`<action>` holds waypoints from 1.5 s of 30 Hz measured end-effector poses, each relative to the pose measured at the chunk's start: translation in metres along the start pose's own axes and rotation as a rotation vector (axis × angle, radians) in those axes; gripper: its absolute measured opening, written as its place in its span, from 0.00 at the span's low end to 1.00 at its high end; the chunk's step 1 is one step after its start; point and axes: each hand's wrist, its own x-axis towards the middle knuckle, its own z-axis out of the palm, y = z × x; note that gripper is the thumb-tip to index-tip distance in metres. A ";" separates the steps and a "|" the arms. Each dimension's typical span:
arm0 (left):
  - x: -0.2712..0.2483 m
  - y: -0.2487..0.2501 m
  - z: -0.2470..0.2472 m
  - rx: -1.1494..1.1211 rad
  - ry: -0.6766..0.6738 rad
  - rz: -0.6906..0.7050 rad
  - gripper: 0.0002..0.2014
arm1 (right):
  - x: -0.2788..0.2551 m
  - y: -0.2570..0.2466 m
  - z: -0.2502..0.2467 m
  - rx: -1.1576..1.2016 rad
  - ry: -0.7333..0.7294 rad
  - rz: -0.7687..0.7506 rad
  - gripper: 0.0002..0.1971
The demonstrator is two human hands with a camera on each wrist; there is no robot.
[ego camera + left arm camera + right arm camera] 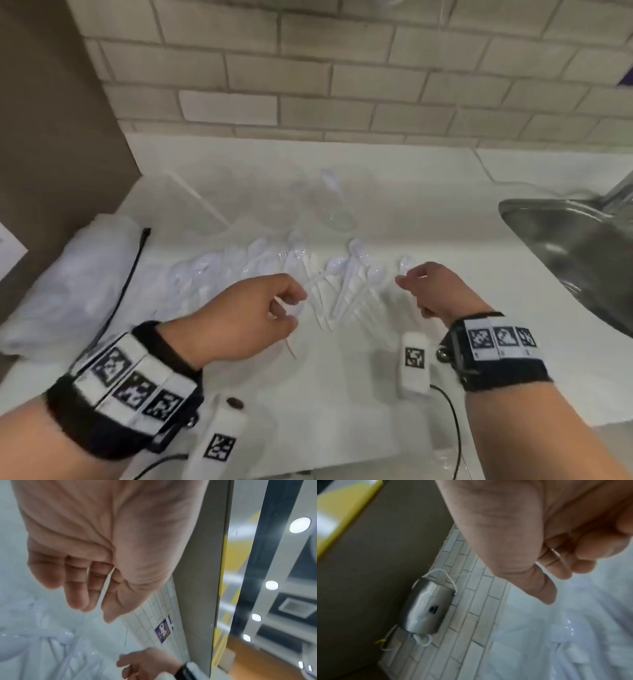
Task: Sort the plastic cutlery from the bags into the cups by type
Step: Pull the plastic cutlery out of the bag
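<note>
**Both hands hover over the spilled cutlery, the left already holding one piece**

Nearest the camera, both wrists carry black bands with white marker tags, and the hands reach out from the counter's point(428, 219) near edge over the heap.

Left hand point(253, 317): its fingers are curled round a thin white handle point(290, 347), so this grip is narrow and holding one cutlery piece. The handle's long axis runs roughly from the near edge toward the back, its free end sticking out toward the person; the working end is hidden in the fist, so the type cannot be told. The left wrist view shows a pale strip crossing the fingers point(80, 582), which fits that hold.

Right hand point(435, 291): thumb and forefinger are drawn together just above the right side of the pile; whether they pinch anything cannot be told. Probably it is picking out the next piece.

Beyond the hands, the cutlery pile point(308, 274) lies fanned across the middle of the counter, spoon bowls mostly toward the back edge, handles toward the near edge, which leaves the handles easy to grab. A white bag point(68, 284) slumps at the left edge.

Farther back stand clear cups point(329, 205), one with a spoon point(330, 181) upright inside. A steel sink point(575, 246) sits at the right edge.
</note>
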 end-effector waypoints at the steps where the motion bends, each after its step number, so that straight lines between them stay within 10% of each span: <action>1: 0.018 0.005 0.006 0.077 0.004 0.014 0.14 | 0.010 -0.003 0.000 -0.015 -0.001 0.053 0.14; 11: 0.093 0.015 0.032 0.587 -0.238 -0.200 0.23 | 0.034 -0.018 0.026 -0.369 0.035 0.024 0.17; 21: 0.107 0.004 0.018 0.275 -0.269 -0.024 0.22 | 0.017 -0.051 0.042 -0.482 -0.191 -0.086 0.09; 29: 0.120 0.001 0.018 0.368 -0.249 -0.110 0.24 | 0.015 -0.058 0.069 -0.674 -0.155 -0.181 0.47; 45: 0.129 -0.005 0.007 0.225 -0.353 -0.091 0.28 | 0.028 -0.083 0.091 -0.774 -0.164 -0.198 0.20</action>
